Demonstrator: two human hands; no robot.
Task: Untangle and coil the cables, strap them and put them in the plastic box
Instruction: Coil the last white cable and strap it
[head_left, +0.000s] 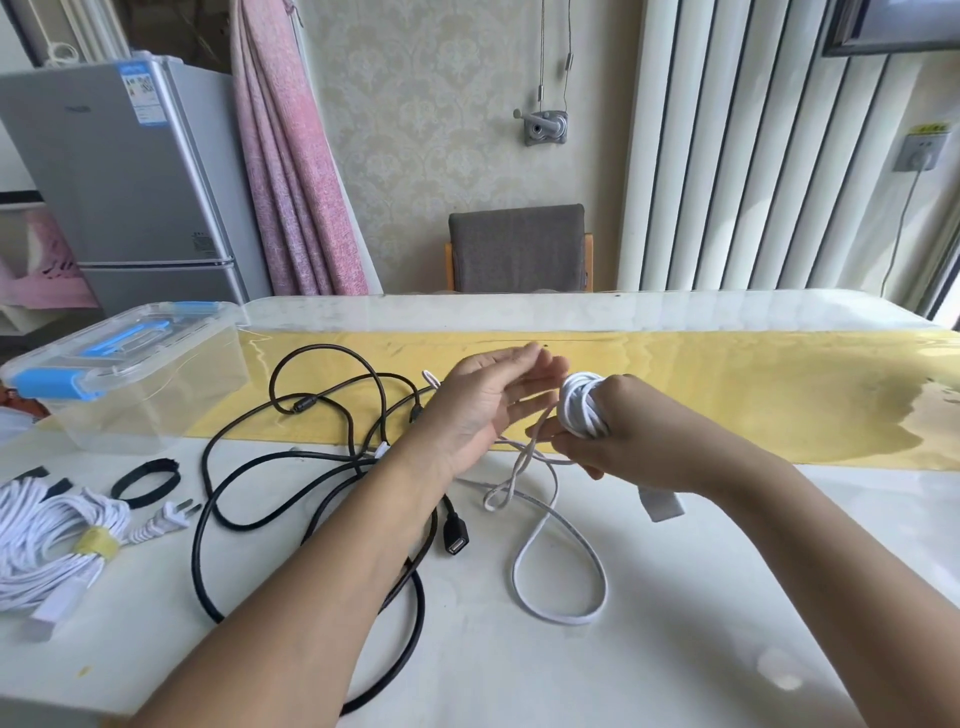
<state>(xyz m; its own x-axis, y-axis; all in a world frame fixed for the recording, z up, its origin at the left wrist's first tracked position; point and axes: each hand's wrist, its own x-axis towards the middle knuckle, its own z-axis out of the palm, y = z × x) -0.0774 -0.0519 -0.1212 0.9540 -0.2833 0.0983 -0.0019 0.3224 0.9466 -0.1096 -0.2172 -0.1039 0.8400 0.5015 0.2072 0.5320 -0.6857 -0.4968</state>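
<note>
Fingers of the right hand (621, 439) curl round a white cable coil (579, 402) wound about them; the left hand (480, 405) just beside it is spread, fingers straight, holding nothing. The coil's loose tail (561, 616) loops on the table (675, 634) below. A tangled black cable (298, 404) lies leftward, the lidded plastic box (156, 400) beyond it

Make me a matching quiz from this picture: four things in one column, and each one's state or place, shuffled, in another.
1 plastic box
2 black cable
3 white flat cable
4 white bundle

A bound with a yellow strap
B partly wound round the right hand
C lid on, far left of the table
D sprawled loose

Pairs: 1-C, 2-D, 3-B, 4-A
</note>
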